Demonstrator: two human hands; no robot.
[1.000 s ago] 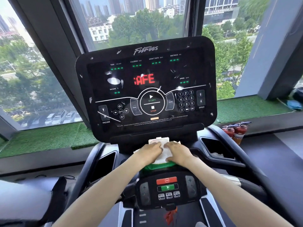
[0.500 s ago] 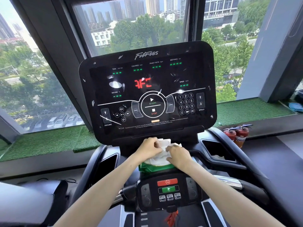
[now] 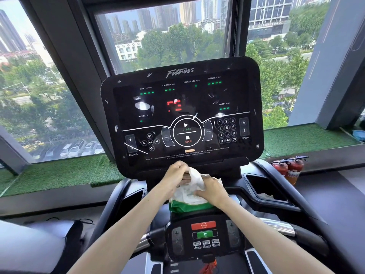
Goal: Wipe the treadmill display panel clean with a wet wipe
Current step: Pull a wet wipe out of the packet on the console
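Panel [image 3: 181,113] upright at centre, black, tilted back a little, white smears and flecks across the glass: one big blotch upper left, streaks near the keypad and lower left corner. Red digits lit mid-screen, green dashes under the readouts.

Wipe [image 3: 194,179] just below the panel's bottom edge, white, crumpled, half out of the pack [image 3: 187,206]. Pack is green and white, sits on the console ledge between panel and lower keypad [image 3: 204,237].

Left hand [image 3: 174,177] fingers curled, pinching the top of the wipe, knuckles almost at the panel edge. Right hand [image 3: 212,191] fingers together, pressed flat on the pack, holding it down. Both hands and the wipe cover the ledge under the panel; nothing in front of the screen itself.

Around: two cup pockets, one each side; right pocket [image 3: 262,186] has something white in it, can't tell what. Two red extinguishers [image 3: 288,169] on the floor at right, touching each other. Green turf strip [image 3: 59,175] along the window sill. Grey cushion [image 3: 29,248] lower left.
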